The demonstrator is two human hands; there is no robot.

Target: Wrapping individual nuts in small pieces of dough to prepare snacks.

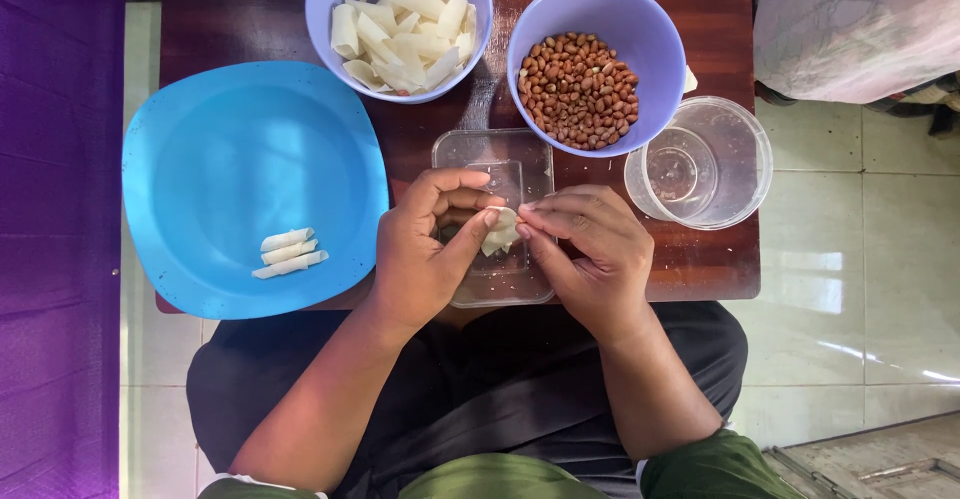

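Your left hand (425,249) and right hand (590,249) pinch one pale wrapper piece (501,231) between fingertips, over the clear tray (490,154). Peanut bowl (582,21) sits just beyond your fingers; rolled pieces (290,253) rest on the blue plate (200,139), left.

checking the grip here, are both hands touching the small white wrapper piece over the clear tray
Touching. The head view shows the left hand thumb and the right hand fingertips pinching the white wrapper piece from both sides, no gap visible, above the clear tray.

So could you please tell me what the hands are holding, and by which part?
Both hands pinch one small pale wrapper piece above the clear tray: left hand at its left edge, right hand at its upper right edge.
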